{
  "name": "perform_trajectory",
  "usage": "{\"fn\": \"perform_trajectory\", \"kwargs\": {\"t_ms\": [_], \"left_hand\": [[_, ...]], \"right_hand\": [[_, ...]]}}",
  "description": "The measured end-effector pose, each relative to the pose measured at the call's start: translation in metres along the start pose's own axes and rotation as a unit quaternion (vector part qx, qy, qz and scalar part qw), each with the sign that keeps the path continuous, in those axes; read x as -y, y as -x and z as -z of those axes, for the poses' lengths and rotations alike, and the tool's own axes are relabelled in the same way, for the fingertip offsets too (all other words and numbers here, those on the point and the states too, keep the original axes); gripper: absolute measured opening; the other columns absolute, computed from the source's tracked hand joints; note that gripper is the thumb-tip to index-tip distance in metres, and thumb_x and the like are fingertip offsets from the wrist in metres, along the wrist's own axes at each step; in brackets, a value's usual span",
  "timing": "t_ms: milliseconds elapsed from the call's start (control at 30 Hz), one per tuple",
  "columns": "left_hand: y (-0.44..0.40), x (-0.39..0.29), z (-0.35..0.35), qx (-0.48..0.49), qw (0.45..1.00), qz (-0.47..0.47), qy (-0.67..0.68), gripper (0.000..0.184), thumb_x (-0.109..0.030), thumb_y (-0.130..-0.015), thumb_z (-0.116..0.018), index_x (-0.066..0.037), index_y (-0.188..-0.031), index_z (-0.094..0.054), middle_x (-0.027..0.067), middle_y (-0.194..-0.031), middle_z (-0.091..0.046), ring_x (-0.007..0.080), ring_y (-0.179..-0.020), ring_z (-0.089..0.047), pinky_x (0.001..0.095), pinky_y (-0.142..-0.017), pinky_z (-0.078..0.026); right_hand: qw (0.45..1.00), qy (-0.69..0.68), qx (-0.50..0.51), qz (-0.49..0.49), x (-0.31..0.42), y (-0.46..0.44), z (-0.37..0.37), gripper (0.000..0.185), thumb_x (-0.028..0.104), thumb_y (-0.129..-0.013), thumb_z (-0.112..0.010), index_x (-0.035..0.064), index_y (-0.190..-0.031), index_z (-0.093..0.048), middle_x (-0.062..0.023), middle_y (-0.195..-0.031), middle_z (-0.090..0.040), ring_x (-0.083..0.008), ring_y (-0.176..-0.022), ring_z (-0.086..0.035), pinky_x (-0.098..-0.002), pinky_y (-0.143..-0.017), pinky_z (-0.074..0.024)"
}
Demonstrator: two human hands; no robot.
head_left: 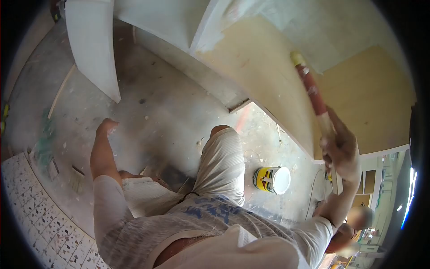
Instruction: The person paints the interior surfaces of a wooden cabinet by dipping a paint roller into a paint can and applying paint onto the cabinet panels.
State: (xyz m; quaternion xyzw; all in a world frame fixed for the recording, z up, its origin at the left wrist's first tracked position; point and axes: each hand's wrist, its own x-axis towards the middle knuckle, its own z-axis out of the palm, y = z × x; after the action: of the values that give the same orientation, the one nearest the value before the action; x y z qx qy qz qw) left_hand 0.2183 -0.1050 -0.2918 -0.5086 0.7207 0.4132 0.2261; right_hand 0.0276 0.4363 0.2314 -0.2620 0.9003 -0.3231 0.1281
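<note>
My right hand [342,148] is closed around a paintbrush [311,89] with a red-wrapped, pale handle. Its yellowish tip is over a tan board [268,71] that is partly coated white; whether it touches the surface I cannot tell. The handle's lower end shows below my hand. My left hand [107,126] hangs over the grey floor on the other side, away from the board. Some white marks show on it, and its fingers are too small and bunched to make out. Between my right arm and my leg, a yellow-and-black paint bucket [271,180] with a white top stands on the floor.
White panels [92,45] rise at the upper left, near a thin wooden strip [62,91]. The grey floor [152,107] is splattered and carries scraps. Speckled tiling [45,210] lies at lower left. Another person [347,228] is behind my right arm.
</note>
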Motion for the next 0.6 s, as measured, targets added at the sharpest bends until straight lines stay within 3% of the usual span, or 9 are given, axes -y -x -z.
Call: {"fn": "perform_trajectory", "kwargs": {"t_ms": [67,133,367,467,567,600], "left_hand": [[-0.019,0.014,-0.011,0.027,0.999,0.033,-0.010,0.047,-0.032,-0.075,-0.063,-0.001,-0.110,-0.056,0.0150,-0.096,-0.061,0.0297,-0.082,-0.060,0.0420,-0.065,-0.049],[-0.038,0.023,-0.024,0.044,0.997,0.059,0.033,0.043,-0.036,-0.075,-0.066,-0.003,-0.102,-0.060,0.0121,-0.087,-0.062,0.0245,-0.070,-0.058,0.0410,-0.058,-0.045],[-0.041,-0.006,-0.032,0.038,0.999,-0.015,-0.001,0.044,-0.035,-0.075,-0.064,-0.003,-0.103,-0.059,0.0124,-0.088,-0.062,0.0252,-0.073,-0.059,0.0413,-0.060,-0.046],[-0.039,-0.009,-0.031,0.022,0.998,-0.030,0.049,0.041,-0.034,-0.074,-0.062,-0.002,-0.099,-0.060,0.0128,-0.081,-0.062,0.0244,-0.065,-0.057,0.0391,-0.055,-0.046],[-0.041,0.005,-0.033,-0.007,0.999,-0.038,-0.037,0.038,-0.032,-0.074,-0.062,-0.001,-0.096,-0.061,0.0120,-0.074,-0.061,0.0242,-0.057,-0.055,0.0385,-0.050,-0.046],[-0.024,0.009,-0.025,-0.016,0.999,-0.019,-0.044,0.036,-0.031,-0.074,-0.061,-0.001,-0.094,-0.061,0.0120,-0.073,-0.061,0.0242,-0.056,-0.055,0.0390,-0.049,-0.045]], "right_hand": [[0.999,0.011,0.029,-0.023,0.011,0.003,-0.003,0.052,0.011,-0.085,-0.052,-0.0009,-0.132,-0.035,0.0028,-0.054,-0.046,-0.0042,-0.038,-0.039,-0.0210,-0.037,-0.0323],[0.998,0.028,0.026,-0.041,0.026,-0.008,-0.016,0.055,0.010,-0.081,-0.057,-0.0002,-0.131,-0.037,0.0025,-0.054,-0.047,-0.0041,-0.039,-0.040,-0.0209,-0.038,-0.0316],[0.995,0.087,-0.027,-0.032,0.007,-0.148,-0.018,0.045,0.015,-0.078,-0.060,0.0071,-0.121,-0.052,0.0007,-0.055,-0.045,-0.0067,-0.041,-0.041,-0.0228,-0.035,-0.0319],[0.997,0.078,-0.020,-0.012,-0.038,-0.258,-0.010,0.029,0.016,-0.077,-0.060,0.0033,-0.102,-0.058,-0.0004,-0.056,-0.044,-0.0085,-0.042,-0.041,-0.0239,-0.036,-0.0331],[0.999,0.028,-0.014,-0.020,-0.077,-0.367,-0.006,0.014,0.014,-0.076,-0.061,0.0023,-0.078,-0.053,-0.0006,-0.056,-0.044,-0.0090,-0.044,-0.042,-0.0249,-0.038,-0.0357],[1.000,0.027,-0.006,-0.013,-0.092,-0.402,-0.006,0.014,0.014,-0.076,-0.061,0.0023,-0.078,-0.053,-0.0006,-0.056,-0.044,-0.0090,-0.044,-0.042,-0.0249,-0.038,-0.0357]]}}
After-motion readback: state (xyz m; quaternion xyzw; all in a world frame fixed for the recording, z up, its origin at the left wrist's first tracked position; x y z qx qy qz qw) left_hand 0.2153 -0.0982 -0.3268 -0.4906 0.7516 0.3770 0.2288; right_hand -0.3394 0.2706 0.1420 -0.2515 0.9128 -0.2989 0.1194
